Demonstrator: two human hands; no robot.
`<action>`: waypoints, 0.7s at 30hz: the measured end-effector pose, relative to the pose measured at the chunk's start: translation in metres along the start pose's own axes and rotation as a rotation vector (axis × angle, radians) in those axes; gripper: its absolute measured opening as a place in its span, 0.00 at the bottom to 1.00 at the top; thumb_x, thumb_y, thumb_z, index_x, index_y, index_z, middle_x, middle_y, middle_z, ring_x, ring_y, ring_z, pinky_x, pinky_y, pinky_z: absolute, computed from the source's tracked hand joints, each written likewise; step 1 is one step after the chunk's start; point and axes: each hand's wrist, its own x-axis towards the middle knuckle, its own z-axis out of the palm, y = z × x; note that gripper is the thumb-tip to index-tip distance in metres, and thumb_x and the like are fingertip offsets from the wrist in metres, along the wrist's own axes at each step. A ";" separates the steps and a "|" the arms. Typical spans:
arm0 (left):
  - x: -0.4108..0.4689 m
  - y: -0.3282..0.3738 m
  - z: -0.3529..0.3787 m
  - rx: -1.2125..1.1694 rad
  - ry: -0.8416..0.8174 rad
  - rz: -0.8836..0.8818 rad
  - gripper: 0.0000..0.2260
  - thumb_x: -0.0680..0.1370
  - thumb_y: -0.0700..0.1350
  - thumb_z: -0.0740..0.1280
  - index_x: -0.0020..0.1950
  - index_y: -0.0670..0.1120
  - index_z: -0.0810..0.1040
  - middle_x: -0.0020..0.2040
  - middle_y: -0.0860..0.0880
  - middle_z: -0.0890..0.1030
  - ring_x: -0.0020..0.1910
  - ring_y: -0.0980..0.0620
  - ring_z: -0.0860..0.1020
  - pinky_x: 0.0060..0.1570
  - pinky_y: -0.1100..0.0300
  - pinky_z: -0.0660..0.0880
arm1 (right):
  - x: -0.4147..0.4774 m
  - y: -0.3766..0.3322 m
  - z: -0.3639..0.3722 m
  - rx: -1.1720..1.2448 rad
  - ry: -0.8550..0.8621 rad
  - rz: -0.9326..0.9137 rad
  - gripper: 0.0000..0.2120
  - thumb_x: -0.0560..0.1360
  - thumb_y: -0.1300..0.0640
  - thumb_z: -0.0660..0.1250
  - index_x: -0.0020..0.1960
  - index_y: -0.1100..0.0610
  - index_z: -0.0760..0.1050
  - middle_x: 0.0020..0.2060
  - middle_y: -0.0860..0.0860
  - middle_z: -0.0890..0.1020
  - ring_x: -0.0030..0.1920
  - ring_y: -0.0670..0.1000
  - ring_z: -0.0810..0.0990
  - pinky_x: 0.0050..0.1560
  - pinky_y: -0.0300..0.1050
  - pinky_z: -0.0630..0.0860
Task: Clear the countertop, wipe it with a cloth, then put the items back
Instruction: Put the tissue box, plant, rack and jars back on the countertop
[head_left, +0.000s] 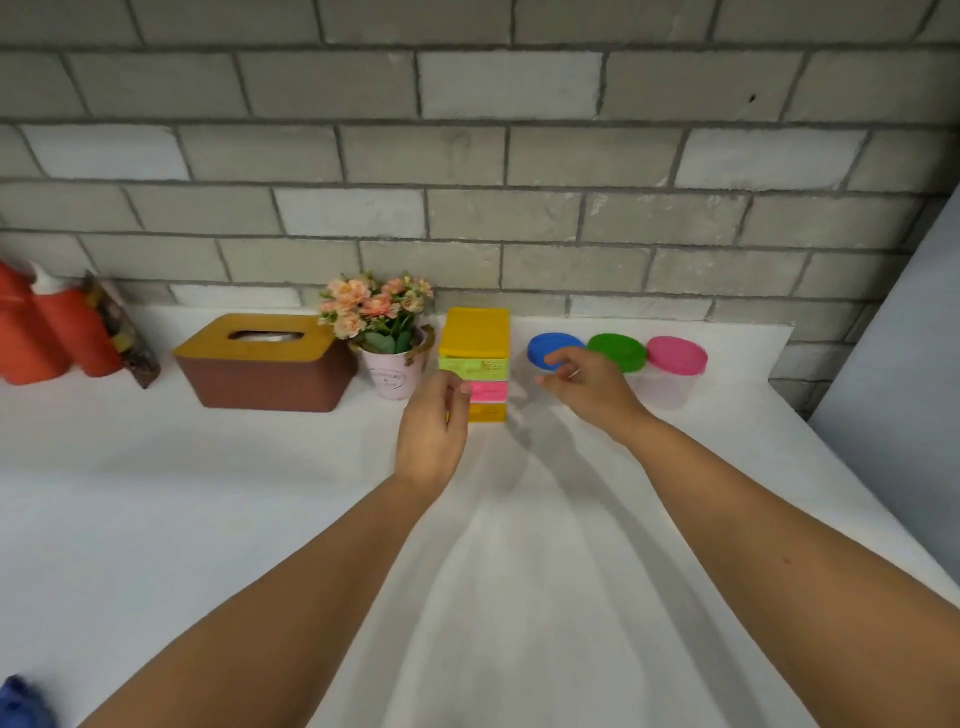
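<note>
Now both hands reach toward the back of the counter (208, 493). The left hand (434, 431) curls against the stack of boxes (475, 358) at its one o'clock; whether it grips is unclear. The right hand (587, 387), fingers loose, sits before the blue-lidded jar (553, 345) at its eleven o'clock.

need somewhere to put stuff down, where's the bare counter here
The front of the counter is bare, from the tissue box to the near edge, except a blue cloth at the left corner. A narrow gap lies between packet and tissue box. Along the wall, pot, stack and jars crowd together.
</note>
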 end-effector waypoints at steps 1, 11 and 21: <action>-0.003 -0.005 -0.017 0.022 0.001 0.008 0.05 0.79 0.42 0.60 0.48 0.43 0.74 0.42 0.49 0.76 0.43 0.50 0.74 0.40 0.62 0.66 | -0.005 -0.012 0.013 -0.031 -0.057 0.015 0.15 0.74 0.58 0.68 0.59 0.60 0.75 0.39 0.48 0.74 0.44 0.50 0.74 0.40 0.35 0.70; -0.046 -0.074 -0.208 0.284 -0.264 -0.122 0.09 0.77 0.43 0.65 0.56 0.42 0.75 0.53 0.50 0.70 0.46 0.54 0.71 0.48 0.66 0.67 | -0.074 -0.113 0.152 -0.101 -0.364 -0.001 0.21 0.71 0.52 0.72 0.62 0.56 0.74 0.48 0.52 0.73 0.46 0.50 0.73 0.41 0.39 0.71; -0.113 -0.106 -0.339 0.366 -0.833 -0.469 0.11 0.78 0.49 0.64 0.60 0.53 0.75 0.64 0.52 0.70 0.61 0.53 0.71 0.58 0.62 0.66 | -0.170 -0.184 0.246 -0.227 -0.792 -0.152 0.22 0.70 0.51 0.74 0.62 0.51 0.74 0.54 0.48 0.75 0.54 0.50 0.76 0.51 0.39 0.72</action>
